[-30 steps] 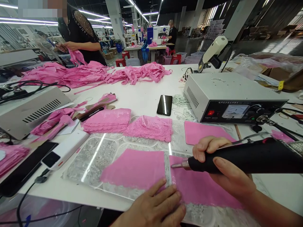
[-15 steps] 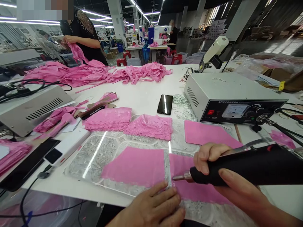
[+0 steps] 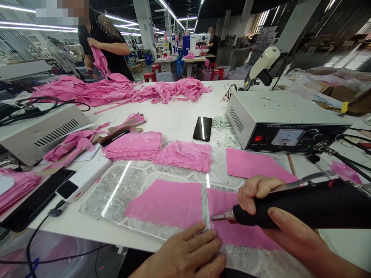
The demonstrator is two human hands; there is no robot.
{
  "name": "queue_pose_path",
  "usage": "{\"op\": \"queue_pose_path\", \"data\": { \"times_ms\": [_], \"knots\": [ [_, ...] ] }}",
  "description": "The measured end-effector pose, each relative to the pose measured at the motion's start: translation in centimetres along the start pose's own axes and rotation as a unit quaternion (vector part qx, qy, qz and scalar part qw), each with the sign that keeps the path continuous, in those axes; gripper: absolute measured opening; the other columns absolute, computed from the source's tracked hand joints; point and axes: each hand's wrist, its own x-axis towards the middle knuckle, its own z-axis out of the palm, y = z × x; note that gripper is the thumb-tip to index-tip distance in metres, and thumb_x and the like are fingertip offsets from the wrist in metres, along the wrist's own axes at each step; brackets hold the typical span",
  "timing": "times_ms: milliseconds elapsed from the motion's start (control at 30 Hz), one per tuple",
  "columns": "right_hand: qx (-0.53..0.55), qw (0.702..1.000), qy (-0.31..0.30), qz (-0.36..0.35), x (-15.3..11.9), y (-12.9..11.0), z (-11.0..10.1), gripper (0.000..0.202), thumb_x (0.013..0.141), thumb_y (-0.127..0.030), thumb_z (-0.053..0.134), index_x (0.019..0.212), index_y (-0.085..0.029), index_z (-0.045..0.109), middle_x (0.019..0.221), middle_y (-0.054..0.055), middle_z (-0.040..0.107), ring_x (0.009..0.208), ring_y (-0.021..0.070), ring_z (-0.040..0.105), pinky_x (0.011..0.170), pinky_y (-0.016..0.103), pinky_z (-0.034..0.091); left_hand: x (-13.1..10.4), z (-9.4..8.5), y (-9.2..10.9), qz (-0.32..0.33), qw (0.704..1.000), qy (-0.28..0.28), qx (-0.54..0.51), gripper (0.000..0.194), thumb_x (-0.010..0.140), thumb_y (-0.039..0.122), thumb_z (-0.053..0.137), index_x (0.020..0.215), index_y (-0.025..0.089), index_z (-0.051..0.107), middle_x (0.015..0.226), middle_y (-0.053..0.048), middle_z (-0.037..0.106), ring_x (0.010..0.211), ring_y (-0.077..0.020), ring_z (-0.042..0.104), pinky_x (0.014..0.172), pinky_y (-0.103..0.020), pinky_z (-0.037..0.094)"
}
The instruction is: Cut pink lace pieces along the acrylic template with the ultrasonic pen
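One tool (image 3: 304, 204) farther down one panel (image 3: 245, 235), right hand (image 3: 292, 235) around it, left hand (image 3: 193, 249) flat

A left panel (image 3: 166, 204) and a right panel (image 3: 245, 233) lie side by side on a board (image 3: 116, 204) atop the table (image 3: 171, 112), the left grip (image 3: 194, 247) at the near end of the gap between them, the tool (image 3: 304, 204) in the right grip (image 3: 282, 226) over the right panel. Behind sit, from left, a fabric stack (image 3: 133, 146), a cloth piece (image 3: 185, 154) and a third panel (image 3: 255, 162). Farther back, a phone (image 3: 202, 128) and tangled cord (image 3: 222, 123) lie left of a control box (image 3: 290, 108). A second box (image 3: 55, 127) stands at far left; a cloth pile (image 3: 87, 91) lies behind it, before a standing person (image 3: 111, 58).
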Motion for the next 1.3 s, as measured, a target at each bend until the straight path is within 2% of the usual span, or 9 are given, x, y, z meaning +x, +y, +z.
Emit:
{"op": "queue_pose_path", "data": {
  "times_ms": [100,233,500,567,667,733,800,1033,1300],
  "knots": [
    [-0.002,1.0,-0.003,0.0,0.0,0.0,0.1,0.012,0.086,-0.036,0.065,0.089,-0.025,0.063,0.079,0.002,0.054,0.059,0.0139,0.057,0.053,0.03,0.053,0.0,-0.1,0.0,-0.003,1.0,-0.002,0.002,0.014,0.098,0.026,0.057,0.098,0.016,0.067,0.102,-0.001,0.072,0.111,-0.0131,0.064,0.118,-0.032,0.03],
    [-0.011,1.0,-0.013,-0.003,0.1,0.1,0.0,0.011,0.087,-0.036,0.064,0.088,-0.025,0.063,0.079,0.002,0.055,0.058,0.014,0.057,0.052,0.03,0.054,0.3,-0.3,-0.1,0.001,0.999,-0.036,0.02,0.012,0.097,0.026,0.059,0.1,0.017,0.066,0.106,-0.001,0.071,0.113,-0.0122,0.063,0.117,-0.032,0.031],
    [-0.012,1.0,-0.019,-0.015,0.3,0.1,0.0,0.01,0.087,-0.036,0.063,0.088,-0.025,0.062,0.076,0.002,0.056,0.058,0.0142,0.055,0.052,0.031,0.051,0.5,-0.8,-0.2,0.0,0.999,-0.027,0.025,0.013,0.099,0.02,0.055,0.101,0.019,0.068,0.106,0.002,0.073,0.112,-0.0105,0.064,0.117,-0.031,0.029],
    [0.0,1.0,0.008,-0.017,0.8,-0.4,-0.4,0.011,0.085,-0.036,0.066,0.089,-0.026,0.064,0.077,0.002,0.056,0.058,0.0142,0.055,0.053,0.031,0.051,0.3,-0.8,-0.4,0.014,0.999,-0.024,0.032,0.014,0.099,0.021,0.055,0.104,0.02,0.068,0.109,0.003,0.073,0.113,-0.0107,0.064,0.117,-0.032,0.029],
    [0.007,0.996,0.077,-0.05,1.5,-1.4,-1.9,0.011,0.081,-0.035,0.07,0.086,-0.025,0.067,0.081,0.002,0.056,0.061,0.0138,0.056,0.055,0.031,0.052,0.4,-0.6,-1.0,0.015,0.999,0.015,0.042,0.014,0.097,0.025,0.058,0.103,0.017,0.068,0.107,-0.001,0.074,0.111,-0.0136,0.066,0.117,-0.034,0.029],
    [-0.003,0.988,0.129,-0.09,1.7,-1.8,-3.0,0.01,0.078,-0.031,0.071,0.083,-0.023,0.068,0.081,0.001,0.057,0.061,0.0127,0.056,0.057,0.03,0.051,0.7,-0.4,-1.7,-0.001,0.998,0.037,0.051,0.017,0.097,0.025,0.057,0.104,0.013,0.067,0.106,-0.006,0.074,0.112,-0.0171,0.066,0.117,-0.036,0.032],
    [-0.023,0.979,0.168,-0.111,1.6,-1.8,-4.0,0.009,0.076,-0.029,0.071,0.081,-0.022,0.069,0.081,0.001,0.056,0.062,0.0122,0.056,0.059,0.029,0.051,1.3,-0.2,-2.4,-0.027,0.998,0.026,0.057,0.02,0.097,0.022,0.053,0.108,0.012,0.067,0.11,-0.009,0.073,0.117,-0.0199,0.063,0.116,-0.039,0.033],
    [-0.041,0.972,0.203,-0.111,0.4,-0.3,-4.3,0.006,0.079,-0.026,0.064,0.084,-0.024,0.067,0.082,0.002,0.056,0.061,0.0133,0.057,0.057,0.03,0.051,2.1,0.7,-4.2,-0.074,0.993,-0.028,0.087,0.031,0.1,0.025,0.046,0.123,0.014,0.063,0.128,-0.007,0.065,0.129,-0.0237,0.053,0.121,-0.046,0.018],
    [-0.055,0.976,0.184,-0.106,0.5,0.8,-4.0,0.012,0.079,-0.032,0.066,0.086,-0.022,0.068,0.081,0.003,0.057,0.06,0.0147,0.058,0.056,0.032,0.05,1.6,1.2,-4.3,-0.07,0.987,-0.076,0.125,0.035,0.099,0.022,0.045,0.128,0.014,0.061,0.133,-0.007,0.061,0.136,-0.0264,0.044,0.121,-0.051,-0.001]
  ]
}}
